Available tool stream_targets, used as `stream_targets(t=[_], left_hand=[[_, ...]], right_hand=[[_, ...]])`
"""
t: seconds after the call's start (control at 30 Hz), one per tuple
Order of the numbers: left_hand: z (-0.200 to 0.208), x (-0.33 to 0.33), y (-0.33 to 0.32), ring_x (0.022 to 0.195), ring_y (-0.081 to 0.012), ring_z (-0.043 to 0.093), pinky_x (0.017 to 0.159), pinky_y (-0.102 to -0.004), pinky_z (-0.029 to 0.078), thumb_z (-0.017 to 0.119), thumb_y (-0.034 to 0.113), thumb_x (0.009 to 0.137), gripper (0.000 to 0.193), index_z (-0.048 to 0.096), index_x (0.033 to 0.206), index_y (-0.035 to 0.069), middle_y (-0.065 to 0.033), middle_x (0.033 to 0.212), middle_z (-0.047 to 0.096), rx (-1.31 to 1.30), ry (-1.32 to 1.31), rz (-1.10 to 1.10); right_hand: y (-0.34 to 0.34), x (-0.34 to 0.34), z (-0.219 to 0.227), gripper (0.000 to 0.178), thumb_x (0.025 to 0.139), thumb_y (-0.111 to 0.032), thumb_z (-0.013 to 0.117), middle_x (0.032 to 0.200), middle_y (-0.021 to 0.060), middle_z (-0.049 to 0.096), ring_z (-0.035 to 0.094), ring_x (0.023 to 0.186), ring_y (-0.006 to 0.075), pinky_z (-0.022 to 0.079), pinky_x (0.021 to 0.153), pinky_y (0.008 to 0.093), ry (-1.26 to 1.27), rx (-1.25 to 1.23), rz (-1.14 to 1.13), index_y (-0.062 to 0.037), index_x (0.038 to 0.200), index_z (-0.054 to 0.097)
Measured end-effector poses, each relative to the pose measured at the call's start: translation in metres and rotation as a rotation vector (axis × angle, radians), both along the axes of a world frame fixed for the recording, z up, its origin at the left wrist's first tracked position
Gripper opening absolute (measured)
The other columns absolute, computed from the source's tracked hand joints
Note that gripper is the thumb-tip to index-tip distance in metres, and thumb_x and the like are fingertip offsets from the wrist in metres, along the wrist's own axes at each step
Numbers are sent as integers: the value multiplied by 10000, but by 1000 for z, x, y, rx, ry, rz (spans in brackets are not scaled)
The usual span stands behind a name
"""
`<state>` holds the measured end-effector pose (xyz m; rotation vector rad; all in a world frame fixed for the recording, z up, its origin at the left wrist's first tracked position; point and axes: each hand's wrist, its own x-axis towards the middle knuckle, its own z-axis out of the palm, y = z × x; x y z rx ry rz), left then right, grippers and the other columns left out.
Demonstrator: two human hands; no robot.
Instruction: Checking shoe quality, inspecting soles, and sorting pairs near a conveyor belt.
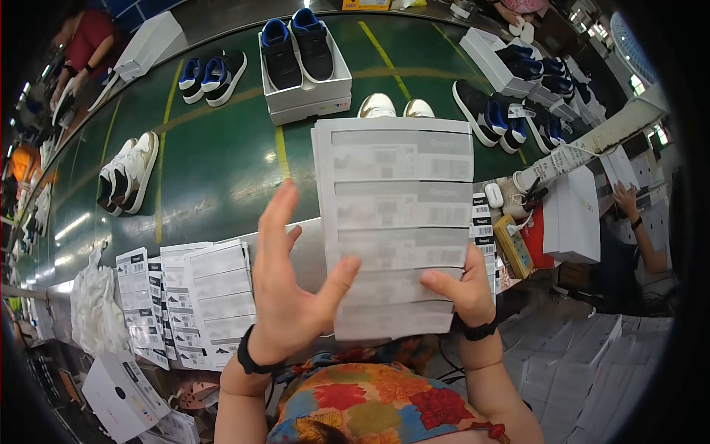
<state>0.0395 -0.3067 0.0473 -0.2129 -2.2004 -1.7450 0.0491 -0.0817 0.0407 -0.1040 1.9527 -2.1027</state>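
A stack of white label sheets, printed in rows of faint grey labels, is held up in front of me. Its right edge is gripped low down by my right hand, thumb on the front. My left hand is open beside the stack's left edge, thumb and fingers spread, holding nothing. More label sheets lie in overlapping piles to the left of it. Behind the held stack, the toes of a pair of white and gold shoes show; the rest of them is hidden.
On the green conveyor belt stand white sneakers, black and blue sneakers and an open shoebox holding a pair. A power strip and a closed white box sit at right. Co-workers' hands show at the edges.
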Motion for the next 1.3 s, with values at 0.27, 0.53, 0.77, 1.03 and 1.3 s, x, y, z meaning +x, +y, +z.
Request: stream_targets(t=[0.27, 0.53, 0.77, 1.03, 1.3], left_hand=[[-29, 21, 2, 701, -37, 541, 607, -194, 449, 666, 160, 955, 211, 702, 1003, -42, 25, 783, 635, 356, -496, -371], [-60, -22, 65, 777, -165, 694, 683, -298, 592, 536, 152, 1013, 278, 619, 1132, -85, -139, 993, 700, 418, -764, -478], [-93, -60, 164, 867, -194, 706, 726, -301, 575, 584, 218, 982, 361, 601, 1179, -83, -163, 1027, 694, 6, -1005, -840], [-44, -93, 62, 877, -182, 706, 726, -265, 538, 648, 174, 942, 382, 610, 1206, -100, -147, 1027, 723, -362, -573, -544], [-79, -210, -117, 1216, -454, 537, 964, -466, 491, 718, 285, 831, 775, 361, 1445, -24, -348, 1299, 529, -1073, -459, -21]], right_hand=[[30, 30, -13, 378, 887, -7, 676, 1026, 87, 686, 625, 904, 107, 498, 786, 240, 167, 168, -250, 53, 1241, 557], [183, 106, -38, 115, 934, 10, 616, 1041, 93, 686, 628, 941, 143, 500, 825, 283, 817, 136, -1554, 38, 1037, 659], [293, 175, -192, 300, 750, 85, 596, 1163, 116, 638, 572, 1092, 294, 445, 954, 430, 336, 1254, -2307, -97, 930, 754], [355, 131, -467, 383, 792, -172, 652, 1328, 91, 566, 448, 1266, 324, 261, 1117, 488, -136, 1361, -1283, -154, 1173, 686], [389, 107, -462, 350, 954, -122, 551, 1242, 157, 614, 562, 1155, 256, 418, 1020, 362, 109, 655, -1378, 34, 1268, 561]])
